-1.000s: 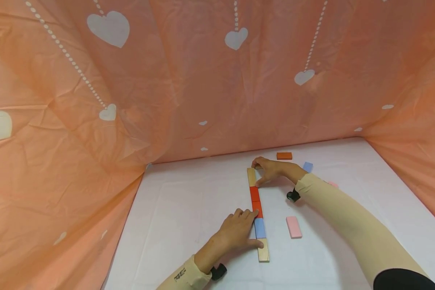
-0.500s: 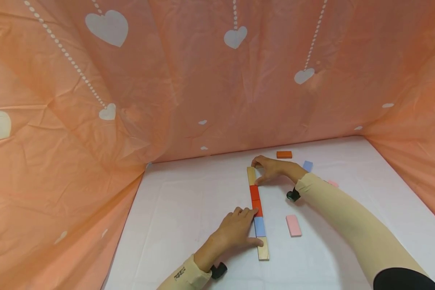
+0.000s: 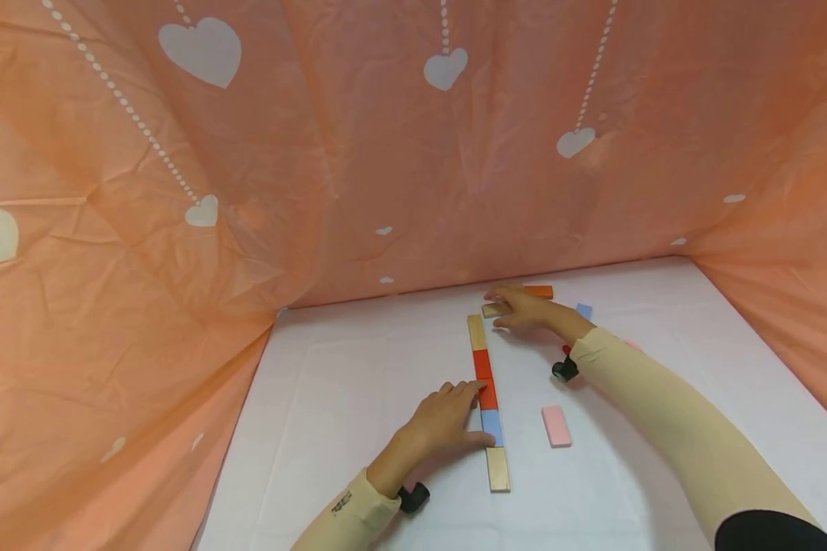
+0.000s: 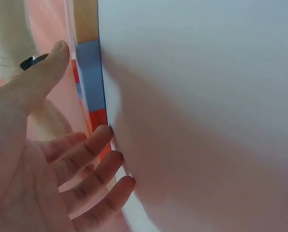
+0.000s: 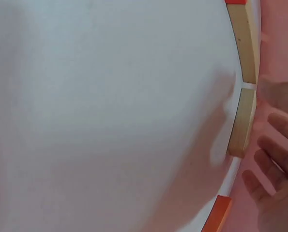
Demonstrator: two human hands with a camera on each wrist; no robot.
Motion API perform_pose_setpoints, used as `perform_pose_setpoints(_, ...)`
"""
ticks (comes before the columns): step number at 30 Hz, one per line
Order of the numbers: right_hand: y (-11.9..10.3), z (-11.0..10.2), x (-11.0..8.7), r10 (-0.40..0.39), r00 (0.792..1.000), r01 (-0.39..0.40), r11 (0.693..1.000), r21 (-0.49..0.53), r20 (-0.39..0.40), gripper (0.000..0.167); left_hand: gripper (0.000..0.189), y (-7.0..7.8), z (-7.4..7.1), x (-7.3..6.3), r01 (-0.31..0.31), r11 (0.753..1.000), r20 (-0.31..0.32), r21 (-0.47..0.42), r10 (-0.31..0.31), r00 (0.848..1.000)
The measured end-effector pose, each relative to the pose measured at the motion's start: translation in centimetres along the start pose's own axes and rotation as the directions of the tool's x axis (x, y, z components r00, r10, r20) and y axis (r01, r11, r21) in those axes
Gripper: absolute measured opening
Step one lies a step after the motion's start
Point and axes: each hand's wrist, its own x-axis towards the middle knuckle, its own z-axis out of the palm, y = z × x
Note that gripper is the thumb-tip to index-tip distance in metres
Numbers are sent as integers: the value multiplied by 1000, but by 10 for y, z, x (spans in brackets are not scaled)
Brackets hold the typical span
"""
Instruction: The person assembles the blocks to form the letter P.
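Note:
A straight row of flat rectangular blocks lies on the white table: a plain wooden block [image 3: 477, 333] at the far end, two red blocks [image 3: 481, 364], a blue block [image 3: 491, 427], and another wooden block [image 3: 498, 469] nearest. My left hand [image 3: 444, 419] is beside the row, fingers spread and slightly bent; its fingertips are by the nearer red block and its thumb is by the blue one. My right hand [image 3: 524, 310] hovers around a loose wooden block [image 5: 241, 125] past the row's far end. Its fingers are loosely extended, and in the right wrist view they look apart from that block.
An orange block [image 3: 540, 291] lies behind my right hand. A second blue block [image 3: 583, 311] is partly covered by the right forearm, and a pink block [image 3: 556, 426] lies right of the row. An orange curtain [image 3: 400, 153] with white hearts surrounds the table.
My right hand has left the row's far wooden block and shifted right, and the loose wooden block now shows. My left thumb has moved from the nearest wooden block to the blue one.

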Motion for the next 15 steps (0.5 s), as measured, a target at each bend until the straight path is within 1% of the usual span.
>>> perform_pose_setpoints(5,10,0,0,-24,996,16,995,-101,-83,44,98,-3,-5,8,15,1000,35,-24,-14,999)
perform_pose_setpoints(9,19,2,2,-65,988,37,980,-196,-143,39,101,-5,-7,12,18,1000,57,-25,-17,998)
perform_pose_setpoints(15,27,3,1,-90,979,49,975,-218,-185,31,102,-6,-7,16,12,1000,66,-24,-10,998)
